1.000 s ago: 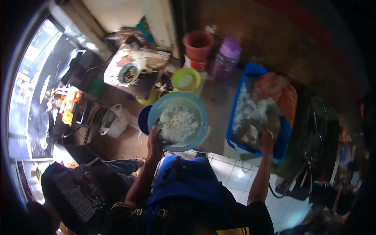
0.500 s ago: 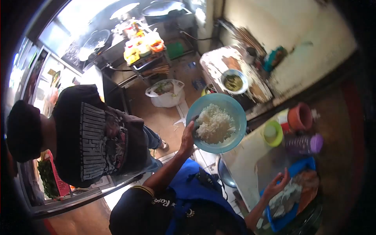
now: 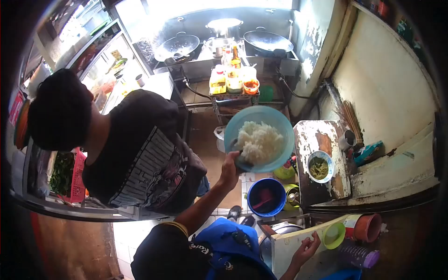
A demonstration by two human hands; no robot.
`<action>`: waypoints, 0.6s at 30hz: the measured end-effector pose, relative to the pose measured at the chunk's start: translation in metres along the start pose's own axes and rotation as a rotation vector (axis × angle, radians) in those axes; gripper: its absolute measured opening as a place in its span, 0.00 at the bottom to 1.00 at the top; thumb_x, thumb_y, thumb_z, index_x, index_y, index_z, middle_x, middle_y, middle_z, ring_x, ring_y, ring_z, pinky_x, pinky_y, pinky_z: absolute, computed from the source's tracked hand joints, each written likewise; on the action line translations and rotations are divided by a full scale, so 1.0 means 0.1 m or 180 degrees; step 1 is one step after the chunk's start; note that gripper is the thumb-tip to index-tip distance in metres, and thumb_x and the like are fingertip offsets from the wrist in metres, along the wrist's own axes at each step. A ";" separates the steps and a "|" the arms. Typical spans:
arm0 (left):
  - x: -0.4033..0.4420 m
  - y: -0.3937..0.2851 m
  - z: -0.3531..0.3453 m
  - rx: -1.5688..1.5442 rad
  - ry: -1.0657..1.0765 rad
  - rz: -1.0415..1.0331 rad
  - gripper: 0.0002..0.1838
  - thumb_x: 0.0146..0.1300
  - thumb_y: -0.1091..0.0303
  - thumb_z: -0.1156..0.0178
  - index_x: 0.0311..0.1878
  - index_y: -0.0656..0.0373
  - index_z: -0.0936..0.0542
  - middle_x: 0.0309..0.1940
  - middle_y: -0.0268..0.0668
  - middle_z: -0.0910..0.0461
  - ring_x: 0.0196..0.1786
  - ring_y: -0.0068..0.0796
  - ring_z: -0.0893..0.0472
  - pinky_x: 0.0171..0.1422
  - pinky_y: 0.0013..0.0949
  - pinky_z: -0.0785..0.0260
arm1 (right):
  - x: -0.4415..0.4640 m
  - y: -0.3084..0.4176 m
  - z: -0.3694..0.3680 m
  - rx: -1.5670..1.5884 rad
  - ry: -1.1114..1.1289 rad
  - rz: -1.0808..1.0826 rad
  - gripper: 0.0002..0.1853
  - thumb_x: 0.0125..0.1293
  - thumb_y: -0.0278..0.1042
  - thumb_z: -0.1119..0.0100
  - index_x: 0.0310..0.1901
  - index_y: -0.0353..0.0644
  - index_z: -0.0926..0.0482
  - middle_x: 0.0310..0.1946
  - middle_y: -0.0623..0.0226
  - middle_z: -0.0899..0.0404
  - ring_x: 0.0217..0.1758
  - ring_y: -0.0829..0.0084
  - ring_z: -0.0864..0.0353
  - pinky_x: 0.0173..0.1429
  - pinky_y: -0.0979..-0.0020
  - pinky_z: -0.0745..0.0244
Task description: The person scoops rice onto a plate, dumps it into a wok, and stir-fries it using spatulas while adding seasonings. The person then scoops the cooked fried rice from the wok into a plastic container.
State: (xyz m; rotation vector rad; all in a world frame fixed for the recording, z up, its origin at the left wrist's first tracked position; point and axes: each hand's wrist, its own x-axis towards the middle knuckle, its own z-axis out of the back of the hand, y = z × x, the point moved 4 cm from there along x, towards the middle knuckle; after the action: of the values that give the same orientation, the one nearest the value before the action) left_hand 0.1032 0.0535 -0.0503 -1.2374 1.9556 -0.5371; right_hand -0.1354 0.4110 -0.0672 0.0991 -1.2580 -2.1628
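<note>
A light blue bowl (image 3: 275, 161) of white rice (image 3: 261, 141) is held out in front by my left hand (image 3: 229, 171), with the fingers around its near left rim. My right hand (image 3: 306, 248) is raised over the pale table (image 3: 282, 252), with nothing in it and its fingers loosely bent and apart. Right of it are a green bowl (image 3: 334, 235), a red-brown pot (image 3: 368, 227) and a purple bottle (image 3: 359, 256). Part of the blue tray (image 3: 343, 274) shows at the bottom edge.
A person in a black shirt (image 3: 140, 154) stands close on the left. A blue bucket (image 3: 266, 197) is on the floor. On the right, a worn board (image 3: 322, 135) bears a bowl of green food (image 3: 320, 167). Woks (image 3: 268, 41) and a sauce rack (image 3: 233, 95) stand ahead.
The view has swung right-to-left toward the stove, and the rice bowl has come along in my left hand. My right hand has left the blue tray and is now empty over the table.
</note>
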 end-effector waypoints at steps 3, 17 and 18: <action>0.03 -0.11 -0.04 -0.0099 0.0105 -0.0114 0.25 0.67 0.57 0.51 0.62 0.62 0.33 0.53 0.44 0.24 0.49 0.39 0.18 0.49 0.45 0.20 | 0.14 0.04 -0.09 0.0311 0.0279 -0.0364 0.18 0.71 0.29 0.52 0.61 0.36 0.30 0.48 0.63 0.27 0.34 0.76 0.29 0.38 0.75 0.30; 0.53 -0.60 -0.24 -0.0092 0.0053 -0.0487 0.26 0.63 0.65 0.47 0.64 0.57 0.38 0.53 0.46 0.27 0.47 0.42 0.18 0.47 0.43 0.18 | 0.96 0.18 -0.77 0.1135 0.0935 -0.0291 0.16 0.73 0.38 0.49 0.56 0.39 0.24 0.36 0.66 0.23 0.31 0.78 0.25 0.34 0.74 0.27; 0.67 -0.62 -0.26 -0.0020 0.0206 -0.0337 0.28 0.63 0.66 0.47 0.67 0.53 0.39 0.54 0.46 0.28 0.49 0.42 0.18 0.46 0.44 0.17 | 1.05 0.18 -0.92 0.1325 0.1186 -0.0215 0.16 0.72 0.38 0.49 0.55 0.39 0.24 0.34 0.66 0.22 0.31 0.78 0.26 0.34 0.74 0.28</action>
State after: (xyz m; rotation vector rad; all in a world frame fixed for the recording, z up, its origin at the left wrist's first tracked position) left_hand 0.1024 -0.0353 -0.0164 -1.3485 1.9542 -0.6319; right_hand -0.1778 0.2770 -0.0770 0.6909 -1.4685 -1.7932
